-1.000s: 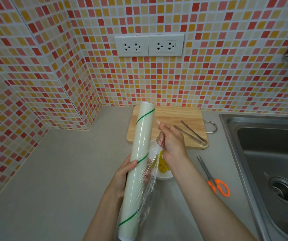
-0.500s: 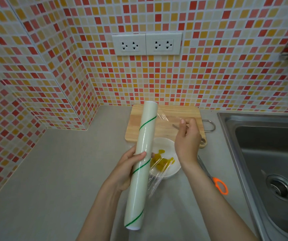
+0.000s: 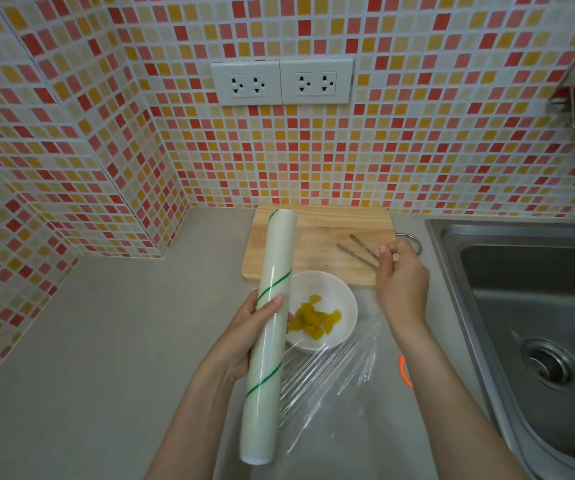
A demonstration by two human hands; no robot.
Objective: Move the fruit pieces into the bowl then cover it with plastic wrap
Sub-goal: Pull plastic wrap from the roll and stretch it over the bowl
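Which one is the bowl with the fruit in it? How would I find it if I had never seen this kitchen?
Look at the grey counter left of the steel sink, then find the wooden cutting board against the tiled wall. Right at the board's near edge sits the bowl. It is the only round white thing there, with yellow fruit pieces inside.
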